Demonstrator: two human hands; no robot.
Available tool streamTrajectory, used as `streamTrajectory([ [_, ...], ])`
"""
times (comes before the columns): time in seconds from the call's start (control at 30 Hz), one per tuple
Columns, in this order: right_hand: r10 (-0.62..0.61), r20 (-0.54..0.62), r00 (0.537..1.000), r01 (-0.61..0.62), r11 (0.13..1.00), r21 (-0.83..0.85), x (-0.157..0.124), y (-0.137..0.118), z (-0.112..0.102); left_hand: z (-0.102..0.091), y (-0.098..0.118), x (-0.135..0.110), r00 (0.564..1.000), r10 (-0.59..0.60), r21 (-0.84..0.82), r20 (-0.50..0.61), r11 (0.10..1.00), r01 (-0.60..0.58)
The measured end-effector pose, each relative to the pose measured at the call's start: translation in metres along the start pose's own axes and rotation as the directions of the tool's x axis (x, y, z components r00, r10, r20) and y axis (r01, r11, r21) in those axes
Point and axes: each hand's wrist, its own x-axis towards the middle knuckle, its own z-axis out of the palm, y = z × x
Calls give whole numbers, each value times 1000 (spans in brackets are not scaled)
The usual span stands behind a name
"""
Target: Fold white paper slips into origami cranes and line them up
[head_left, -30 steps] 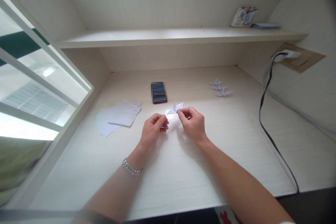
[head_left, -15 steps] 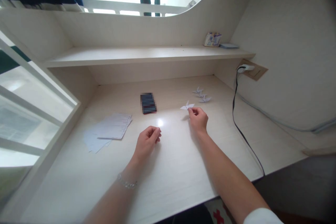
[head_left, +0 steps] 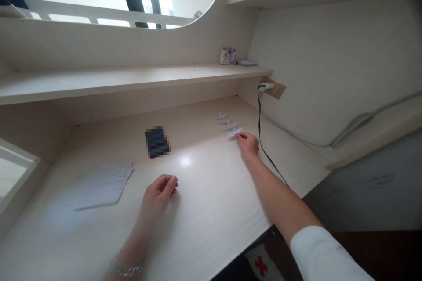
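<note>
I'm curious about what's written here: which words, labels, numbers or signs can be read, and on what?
No words or numbers are readable.
Red cross shape: on a pale surface below the desk.
Paper sheets: faint marks, too small.
Packet: print too blurred.
Dark object: pixelated.
Held folded paper: none visible.

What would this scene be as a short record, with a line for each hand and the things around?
Right hand: holds a small white folded-paper bird
Left hand: curled, nothing visible in it; silver chain bracelet on that wrist
Beside the held bird: three similar white paper birds in a row; contact unclear
Left side: overlapping white paper sheets
Between sheets and row: dark, pixelated rectangular object
Right wall: black cable at a socket
Surface: pale, smooth desktop
</note>
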Motion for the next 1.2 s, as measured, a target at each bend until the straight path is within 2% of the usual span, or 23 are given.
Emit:
streamTrajectory([
  [0.47, 69, 42, 997, -62, 988, -138, 6, -4, 7, -3, 0, 0, 999, -34, 122, 31, 992, 30],
  [0.93, 66, 45, 997, -58, 986, -155, 6, -7, 7, -3, 0, -1, 1000, -13, 142, 18, 990, 10],
  [1.2, 64, 44, 997, -57, 987, -148, 6, -7, 8, -3, 0, -1, 999, -38, 152, 35, 988, 32],
])
